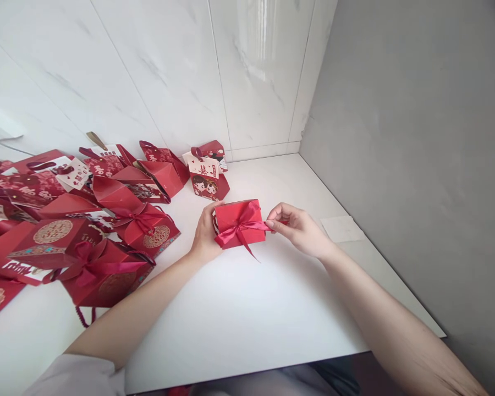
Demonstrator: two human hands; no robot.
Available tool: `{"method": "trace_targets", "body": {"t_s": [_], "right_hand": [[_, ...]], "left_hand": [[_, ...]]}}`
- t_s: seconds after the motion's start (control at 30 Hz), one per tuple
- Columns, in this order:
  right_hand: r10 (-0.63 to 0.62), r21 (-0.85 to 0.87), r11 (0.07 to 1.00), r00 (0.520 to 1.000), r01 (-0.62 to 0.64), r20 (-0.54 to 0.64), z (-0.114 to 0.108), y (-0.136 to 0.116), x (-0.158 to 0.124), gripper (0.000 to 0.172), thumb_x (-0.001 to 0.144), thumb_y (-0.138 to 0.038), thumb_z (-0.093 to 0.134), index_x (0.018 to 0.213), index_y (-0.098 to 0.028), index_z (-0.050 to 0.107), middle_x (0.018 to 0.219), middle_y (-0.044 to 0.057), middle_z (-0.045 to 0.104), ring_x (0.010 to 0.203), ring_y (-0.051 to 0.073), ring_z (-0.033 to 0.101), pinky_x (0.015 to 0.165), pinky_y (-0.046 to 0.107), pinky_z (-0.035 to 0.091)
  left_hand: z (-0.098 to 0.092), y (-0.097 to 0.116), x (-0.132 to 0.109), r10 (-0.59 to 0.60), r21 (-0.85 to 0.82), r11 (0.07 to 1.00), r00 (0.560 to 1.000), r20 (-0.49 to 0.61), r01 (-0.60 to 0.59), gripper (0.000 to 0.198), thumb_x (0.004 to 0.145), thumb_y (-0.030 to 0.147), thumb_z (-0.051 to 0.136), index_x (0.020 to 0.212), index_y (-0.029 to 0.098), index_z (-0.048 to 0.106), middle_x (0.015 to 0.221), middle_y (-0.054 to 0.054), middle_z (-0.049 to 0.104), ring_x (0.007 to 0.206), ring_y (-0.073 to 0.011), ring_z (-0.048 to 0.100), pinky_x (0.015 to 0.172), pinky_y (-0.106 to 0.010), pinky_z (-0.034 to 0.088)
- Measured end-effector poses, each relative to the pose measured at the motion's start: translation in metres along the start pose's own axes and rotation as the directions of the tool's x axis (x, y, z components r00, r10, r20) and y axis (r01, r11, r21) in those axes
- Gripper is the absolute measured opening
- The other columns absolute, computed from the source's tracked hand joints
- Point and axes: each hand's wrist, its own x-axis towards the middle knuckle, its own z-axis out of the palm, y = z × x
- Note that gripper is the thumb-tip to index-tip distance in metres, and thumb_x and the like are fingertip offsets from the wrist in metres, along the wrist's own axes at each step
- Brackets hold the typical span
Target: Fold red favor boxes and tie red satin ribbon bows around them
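A small red gift box [235, 219] with a red satin ribbon bow [240, 231] stands on the white table [247, 319] in front of me. My left hand [205, 234] grips the box's left side. My right hand [297, 228] is at the box's right side, with thumb and forefinger pinched on the end of the ribbon. A loose ribbon tail hangs down below the box's front.
Many red gift boxes and bags [86, 220] lie heaped on the table's left half, some tied with bows. One printed bag [208, 176] stands just behind the held box. A white paper slip [341, 228] lies to the right. Tiled wall behind, grey wall [416, 165] at right.
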Motion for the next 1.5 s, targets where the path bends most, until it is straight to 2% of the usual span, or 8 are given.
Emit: {"method": "trace_targets", "body": {"t_s": [0.13, 0.23, 0.33, 0.47, 0.9, 1.07, 1.23, 1.5], "right_hand": [[0.018, -0.182, 0.983, 0.996, -0.034, -0.086, -0.002, 0.005, 0.001, 0.017, 0.092, -0.035, 0.054, 0.086, -0.019, 0.057, 0.082, 0.004, 0.064, 0.075, 0.017, 0.061, 0.073, 0.033, 0.050], [-0.229, -0.506, 0.859, 0.940, 0.073, -0.254, 0.004, 0.006, -0.001, 0.018, 0.093, -0.034, 0.051, 0.102, -0.020, 0.058, 0.108, 0.011, 0.064, 0.101, 0.025, 0.061, 0.087, 0.042, 0.050], [-0.503, -0.779, 0.579, 0.857, 0.239, -0.111, 0.019, 0.003, -0.006, 0.035, 0.093, -0.036, 0.052, 0.127, -0.024, 0.054, 0.145, 0.014, 0.042, 0.135, 0.032, 0.038, 0.108, 0.052, 0.035], [-0.468, -0.868, 0.372, 0.874, 0.330, 0.132, 0.039, -0.003, -0.013, 0.049, 0.095, -0.043, 0.049, 0.142, -0.035, 0.042, 0.160, 0.010, 0.018, 0.147, 0.035, 0.016, 0.115, 0.060, 0.019], [-0.434, -0.895, 0.334, 0.891, 0.296, 0.133, 0.038, -0.004, -0.014, 0.053, 0.096, -0.047, 0.044, 0.146, -0.034, 0.038, 0.162, 0.009, 0.017, 0.149, 0.032, 0.013, 0.117, 0.059, 0.011], [-0.358, -0.835, 0.526, 0.933, 0.160, -0.046, 0.027, 0.004, -0.008, 0.060, 0.099, -0.047, 0.036, 0.152, -0.021, 0.025, 0.160, 0.015, 0.020, 0.148, 0.029, 0.017, 0.117, 0.058, 0.012], [-0.135, -0.293, 0.953, 0.968, 0.069, -0.210, 0.019, 0.002, -0.007, 0.039, 0.098, -0.047, 0.042, 0.129, -0.024, 0.047, 0.118, 0.010, 0.063, 0.107, 0.022, 0.063, 0.093, 0.039, 0.049], [-0.079, 0.119, 0.989, 0.993, 0.090, -0.092, 0.023, -0.009, -0.008, 0.019, 0.089, -0.036, 0.061, 0.087, -0.021, 0.051, 0.076, -0.002, 0.057, 0.066, 0.012, 0.060, 0.068, 0.029, 0.049]], "left_hand": [[0.002, 0.002, 0.001, 0.056, 0.133, 0.990, 0.994, -0.090, -0.044, 0.096, 0.055, 0.034, 0.085, 0.136, 0.023, 0.036, 0.138, -0.013, 0.048, 0.123, -0.0354, 0.052, 0.100, -0.050, 0.046], [0.002, 0.003, 0.003, 0.057, 0.170, 0.985, 0.991, -0.122, -0.036, 0.093, 0.058, 0.034, 0.084, 0.136, 0.025, 0.035, 0.134, -0.013, 0.052, 0.119, -0.0339, 0.055, 0.096, -0.048, 0.048], [0.001, 0.004, 0.004, 0.086, 0.238, 0.970, 0.982, -0.168, -0.044, 0.091, 0.059, 0.034, 0.083, 0.136, 0.024, 0.035, 0.133, -0.013, 0.052, 0.119, -0.0340, 0.055, 0.096, -0.048, 0.048], [0.001, 0.006, 0.003, 0.148, 0.320, 0.944, 0.972, -0.185, -0.083, 0.090, 0.059, 0.033, 0.082, 0.136, 0.024, 0.036, 0.134, -0.013, 0.051, 0.120, -0.0336, 0.054, 0.098, -0.049, 0.046], [0.003, 0.011, 0.000, 0.149, 0.299, 0.950, 0.971, -0.184, -0.089, 0.089, 0.059, 0.034, 0.083, 0.135, 0.023, 0.037, 0.134, -0.015, 0.050, 0.120, -0.0340, 0.054, 0.097, -0.050, 0.049], [0.002, 0.009, -0.001, 0.016, 0.175, 0.984, 0.984, -0.177, 0.016, 0.091, 0.060, 0.032, 0.083, 0.137, 0.026, 0.034, 0.131, -0.013, 0.053, 0.116, -0.0325, 0.057, 0.093, -0.049, 0.052], [0.001, 0.009, -0.002, 0.042, 0.171, 0.985, 0.979, -0.202, -0.007, 0.091, 0.060, 0.032, 0.084, 0.137, 0.032, 0.035, 0.135, -0.010, 0.051, 0.120, -0.0327, 0.055, 0.098, -0.051, 0.049], [0.000, 0.006, 0.000, -0.023, 0.138, 0.989, 0.971, -0.236, 0.057, 0.090, 0.063, 0.035, 0.083, 0.137, 0.027, 0.034, 0.132, -0.013, 0.053, 0.117, -0.0341, 0.056, 0.092, -0.051, 0.051]]}}
